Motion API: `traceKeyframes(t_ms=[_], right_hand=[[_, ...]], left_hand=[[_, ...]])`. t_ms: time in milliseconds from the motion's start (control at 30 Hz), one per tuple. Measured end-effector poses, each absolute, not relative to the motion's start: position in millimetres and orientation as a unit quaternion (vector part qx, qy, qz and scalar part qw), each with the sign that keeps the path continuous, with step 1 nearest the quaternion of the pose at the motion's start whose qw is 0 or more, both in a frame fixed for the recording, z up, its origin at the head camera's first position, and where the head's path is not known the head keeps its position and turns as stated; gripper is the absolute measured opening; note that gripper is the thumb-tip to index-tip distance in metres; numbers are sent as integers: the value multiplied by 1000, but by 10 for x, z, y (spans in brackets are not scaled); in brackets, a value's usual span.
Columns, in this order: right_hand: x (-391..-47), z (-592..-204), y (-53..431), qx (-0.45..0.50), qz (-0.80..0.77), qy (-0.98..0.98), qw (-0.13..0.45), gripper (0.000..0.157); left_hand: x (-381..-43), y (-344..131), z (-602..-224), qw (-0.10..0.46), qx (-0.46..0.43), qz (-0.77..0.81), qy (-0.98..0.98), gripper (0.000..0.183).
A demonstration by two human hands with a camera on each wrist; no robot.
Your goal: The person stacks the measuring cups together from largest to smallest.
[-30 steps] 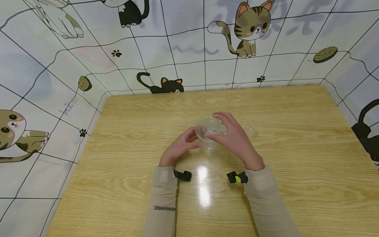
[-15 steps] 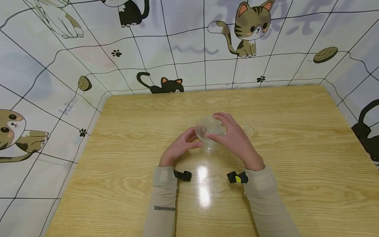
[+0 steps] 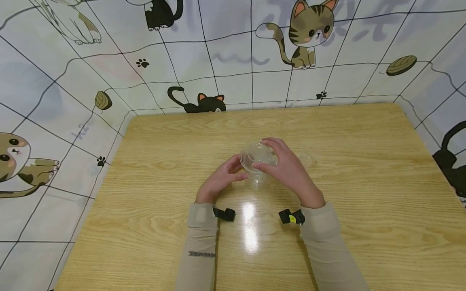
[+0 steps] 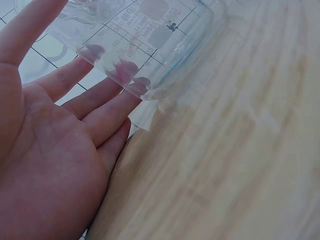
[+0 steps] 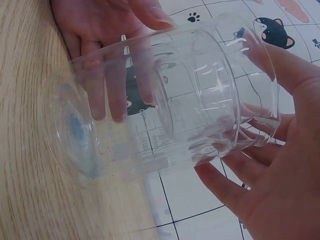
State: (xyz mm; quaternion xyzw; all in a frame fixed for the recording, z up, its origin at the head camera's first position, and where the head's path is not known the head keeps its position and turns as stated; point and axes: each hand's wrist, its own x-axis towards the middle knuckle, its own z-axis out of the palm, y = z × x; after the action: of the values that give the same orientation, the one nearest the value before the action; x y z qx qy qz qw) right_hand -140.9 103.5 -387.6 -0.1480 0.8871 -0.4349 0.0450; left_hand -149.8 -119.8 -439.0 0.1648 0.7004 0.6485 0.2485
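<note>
A clear beaker (image 3: 257,180) with faint printed markings, one reading 250 ml, stands on the table between both hands. Inside its mouth sits a smaller clear cup (image 5: 200,90), its rim sticking out above the beaker's. My left hand (image 3: 221,178) holds the beaker's side, thumb near and fingers behind; in the left wrist view its fingertips (image 4: 135,82) touch the plastic or glass wall. My right hand (image 3: 285,167) grips the upper part, apparently the smaller cup's rim, with thumb and fingers on opposite sides. Whether it also touches the beaker I cannot tell.
A faint transparent object (image 3: 307,159) lies on the wooden table (image 3: 164,161) just right of my right hand; its kind is unclear. Behind the table and along its sides stand walls (image 3: 233,60) with cat drawings and grid lines.
</note>
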Motion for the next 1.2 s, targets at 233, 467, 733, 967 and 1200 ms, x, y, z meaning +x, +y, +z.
traceKeyframes(t_ms=[233,467,733,967,1200], right_hand=[[-1405,-3869,1035,-145,-436,886,59,75],[-1410,-3871,1036,-142,-440,884,71,74],[-1412,-3852,1035,-139,-441,883,86,75],[-1418,-3842,1035,-135,-435,884,104,77],[-1421,-3833,1035,-138,-437,882,108,75]], left_hand=[[-1501,-1198,-4381,248,172,646,701,63],[-1512,-1193,-4395,245,179,653,694,64],[-1506,-1194,-4389,248,172,650,697,62],[-1502,-1189,-4387,251,164,657,692,63],[-1505,-1185,-4397,245,163,661,690,63]])
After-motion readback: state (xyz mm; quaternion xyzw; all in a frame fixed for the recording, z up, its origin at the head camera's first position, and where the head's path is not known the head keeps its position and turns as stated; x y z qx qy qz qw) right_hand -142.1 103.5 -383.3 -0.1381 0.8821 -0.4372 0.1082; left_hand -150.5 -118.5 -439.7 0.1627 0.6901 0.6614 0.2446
